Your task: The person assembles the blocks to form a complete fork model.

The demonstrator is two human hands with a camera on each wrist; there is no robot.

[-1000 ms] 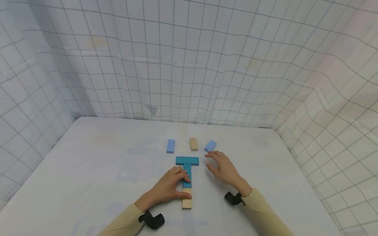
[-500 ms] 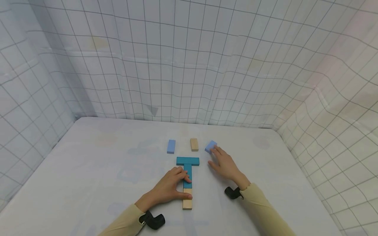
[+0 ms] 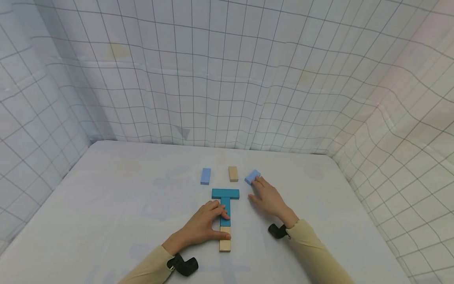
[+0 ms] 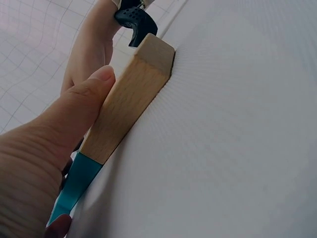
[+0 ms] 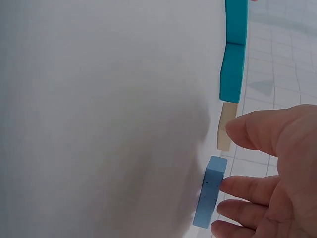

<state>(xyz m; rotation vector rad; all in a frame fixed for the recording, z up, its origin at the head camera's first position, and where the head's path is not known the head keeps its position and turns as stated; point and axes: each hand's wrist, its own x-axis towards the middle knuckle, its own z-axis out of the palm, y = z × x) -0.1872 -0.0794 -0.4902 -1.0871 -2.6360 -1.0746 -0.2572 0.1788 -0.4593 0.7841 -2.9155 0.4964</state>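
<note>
Over a T of wooden blocks my left hand [image 3: 202, 225] rests: its thumb lies on the plain wooden block [image 3: 225, 246] at the stem's lower end, and its fingertips touch the teal stem block [image 3: 225, 221]. A second teal block [image 3: 225, 193] lies crosswise at the top. My right hand [image 3: 270, 200] reaches to the tilted light blue block [image 3: 253, 176]. Its fingertips touch that block's near side, while the thumb stands apart from it. In the right wrist view the fingers lie beside the light blue block [image 5: 210, 193].
Another light blue block [image 3: 205, 176] and a small plain wooden block [image 3: 233, 174] lie beyond the T on the white table [image 3: 106, 205]. A white curtain with grid lines [image 3: 220, 79] hangs behind the table and along both sides.
My right hand has reached forward to the tilted light blue block, which has since shifted slightly left. My left hand has stayed in place on the T.
</note>
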